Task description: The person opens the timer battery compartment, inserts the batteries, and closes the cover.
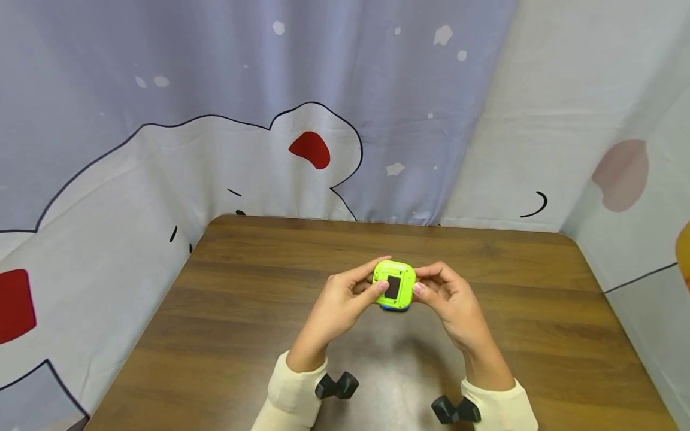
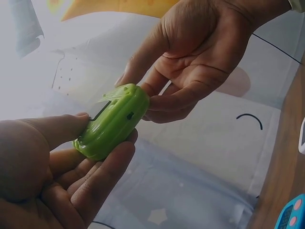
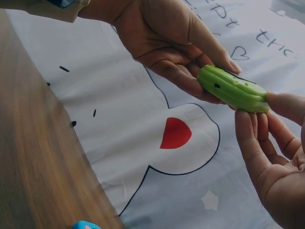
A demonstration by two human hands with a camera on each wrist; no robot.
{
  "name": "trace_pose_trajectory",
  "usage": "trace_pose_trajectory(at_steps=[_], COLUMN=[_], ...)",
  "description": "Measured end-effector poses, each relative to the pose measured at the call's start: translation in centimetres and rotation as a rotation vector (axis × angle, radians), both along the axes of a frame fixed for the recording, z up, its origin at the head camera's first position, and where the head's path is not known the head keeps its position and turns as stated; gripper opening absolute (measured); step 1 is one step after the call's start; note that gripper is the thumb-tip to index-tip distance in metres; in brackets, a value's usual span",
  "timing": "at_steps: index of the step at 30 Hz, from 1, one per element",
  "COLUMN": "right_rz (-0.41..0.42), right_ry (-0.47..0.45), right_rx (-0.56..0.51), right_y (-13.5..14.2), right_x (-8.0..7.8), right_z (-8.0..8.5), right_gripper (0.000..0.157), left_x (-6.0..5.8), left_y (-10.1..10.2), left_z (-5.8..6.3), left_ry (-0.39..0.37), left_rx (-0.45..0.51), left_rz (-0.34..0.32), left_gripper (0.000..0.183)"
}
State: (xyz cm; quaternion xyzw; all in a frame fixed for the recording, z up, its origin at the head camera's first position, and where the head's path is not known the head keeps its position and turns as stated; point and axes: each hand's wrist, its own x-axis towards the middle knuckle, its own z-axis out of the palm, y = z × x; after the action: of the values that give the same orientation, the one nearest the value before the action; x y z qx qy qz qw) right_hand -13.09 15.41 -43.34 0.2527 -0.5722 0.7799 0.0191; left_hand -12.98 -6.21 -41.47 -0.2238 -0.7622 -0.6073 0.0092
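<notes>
A small lime-green plastic device [image 1: 399, 293] with rounded corners and a dark rectangular panel is held above the wooden table. My left hand [image 1: 338, 302] grips its left side, thumb on the face by the dark panel and fingers behind. At the opposite edge, my right hand [image 1: 451, 299] pinches the device between thumb and fingers. In the left wrist view, a thin raised flap [image 2: 108, 96] shows near the right thumb. The right wrist view has the green device [image 3: 233, 89] from its side, with a small dark slot in it.
Below the green device, the edge of a blue item [image 1: 396, 309] shows on the table [image 1: 242, 335]; the left wrist view shows this blue device [image 2: 291, 213] with pink buttons. A white object [image 2: 302, 136] is cut off beside it. Printed curtains [image 1: 215, 167] surround the table.
</notes>
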Motion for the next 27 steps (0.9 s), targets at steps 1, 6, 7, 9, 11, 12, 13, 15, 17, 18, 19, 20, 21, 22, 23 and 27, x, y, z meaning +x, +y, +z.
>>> trace_pose_trajectory(at_steps=[1,6,7,9,11,12,13,15,17,18,19,20,21,22,23,27], right_rz=[0.0,0.001,0.002,0.002,0.004,0.005,0.006,0.01,0.01,0.009,0.009,0.008,0.005,0.003,0.0,-0.012], right_ry=[-0.003,0.001,0.003,0.009,0.014,0.017,0.018,0.019,0.019,0.018,0.017,0.016,0.015,0.013,0.011,0.004], right_rx=[-0.001,0.0,-0.001,-0.001,-0.005,-0.005,-0.007,-0.008,-0.007,-0.006,-0.005,-0.003,0.0,0.004,0.009,0.023], right_y=[0.01,0.03,0.03,0.04,0.05,0.06,0.09,0.12,0.14,0.14,0.14,0.13,0.11,0.1,0.08,-0.01], right_x=[0.01,0.09,0.09,0.09,0.08,0.06,0.07,0.1,0.12,0.13,0.14,0.14,0.15,0.16,0.16,0.19], right_z=[-0.03,-0.18,-0.21,-0.27,-0.32,-0.33,-0.35,-0.39,-0.41,-0.41,-0.4,-0.38,-0.35,-0.32,-0.29,-0.14], right_gripper=[0.018,0.018,0.017,0.017,0.018,0.018,0.018,0.018,0.018,0.018,0.018,0.018,0.017,0.017,0.017,0.017], left_x=[0.02,0.11,0.12,0.14,0.16,0.17,0.18,0.21,0.23,0.24,0.25,0.26,0.27,0.28,0.28,0.27], left_y=[-0.01,-0.06,-0.06,-0.02,0.0,0.0,0.02,0.03,0.05,0.04,0.04,0.03,0.01,0.0,-0.03,-0.09], left_z=[0.01,-0.04,-0.04,-0.04,-0.05,-0.06,-0.08,-0.12,-0.15,-0.16,-0.15,-0.14,-0.13,-0.12,-0.11,-0.01], left_ry=[0.0,0.004,0.005,0.01,0.012,0.011,0.012,0.011,0.011,0.011,0.013,0.014,0.015,0.017,0.018,0.019], left_rx=[-0.003,-0.031,-0.036,-0.041,-0.038,-0.036,-0.035,-0.038,-0.041,-0.041,-0.043,-0.045,-0.048,-0.052,-0.055,-0.068], left_rz=[0.001,0.009,0.012,0.016,0.017,0.018,0.018,0.018,0.019,0.018,0.017,0.018,0.019,0.021,0.025,0.037], left_gripper=[0.042,0.041,0.041,0.042,0.042,0.042,0.042,0.042,0.042,0.042,0.042,0.042,0.042,0.042,0.042,0.041])
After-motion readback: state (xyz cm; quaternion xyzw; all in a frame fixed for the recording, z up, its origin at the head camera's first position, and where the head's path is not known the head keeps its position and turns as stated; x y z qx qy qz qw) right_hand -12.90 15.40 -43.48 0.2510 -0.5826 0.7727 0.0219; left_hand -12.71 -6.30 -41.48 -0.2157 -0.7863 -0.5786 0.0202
